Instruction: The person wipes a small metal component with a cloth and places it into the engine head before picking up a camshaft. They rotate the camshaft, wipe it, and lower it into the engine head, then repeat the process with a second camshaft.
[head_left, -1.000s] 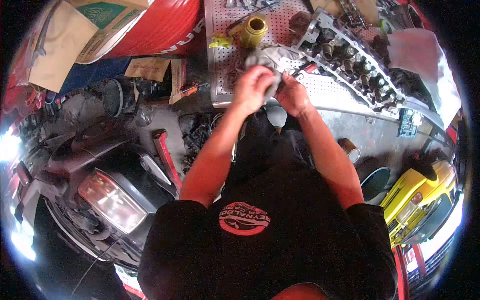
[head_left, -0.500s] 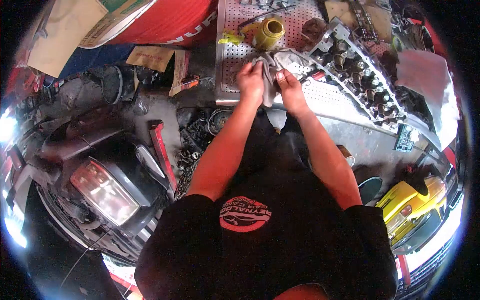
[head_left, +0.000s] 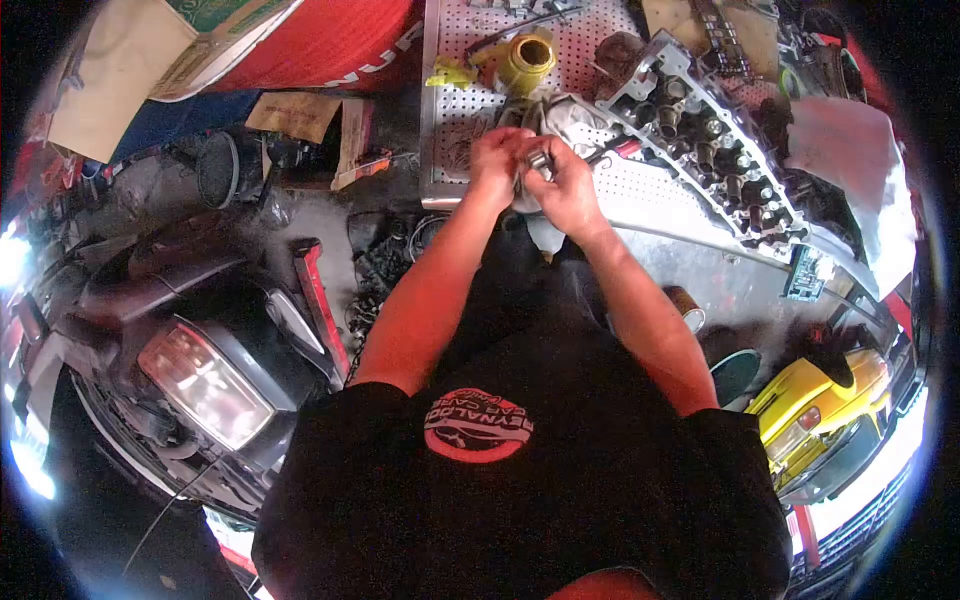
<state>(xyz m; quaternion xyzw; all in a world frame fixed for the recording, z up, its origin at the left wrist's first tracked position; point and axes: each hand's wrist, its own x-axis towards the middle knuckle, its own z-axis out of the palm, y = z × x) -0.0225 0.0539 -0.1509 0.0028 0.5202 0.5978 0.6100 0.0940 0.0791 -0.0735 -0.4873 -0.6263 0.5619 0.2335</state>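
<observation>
Both my hands are close together over the front edge of the perforated metal bench (head_left: 640, 190). My right hand (head_left: 566, 192) is closed around a small shiny metal cylinder (head_left: 540, 160), whose round end shows between thumb and fingers. A grey rag (head_left: 526, 198) hangs below and between the hands. My left hand (head_left: 496, 168) is closed on the rag, its fingertips partly hidden behind the right hand. Just beyond them lies more crumpled grey cloth (head_left: 575, 118). To the right, an engine cylinder head (head_left: 712, 150) rests at an angle on the bench.
A yellow open-topped container (head_left: 528, 62) stands behind my hands, near a yellow scrap (head_left: 452, 73). A red-handled tool (head_left: 626, 149) lies beside the cylinder head. At left are a car headlight (head_left: 205, 385) and a red metal bar (head_left: 320, 300). A yellow car part (head_left: 815, 410) sits lower right.
My right hand has moved left against the left hand and turned, and the metal cylinder now shows in it. The rag is more bunched up and hangs less far down.
</observation>
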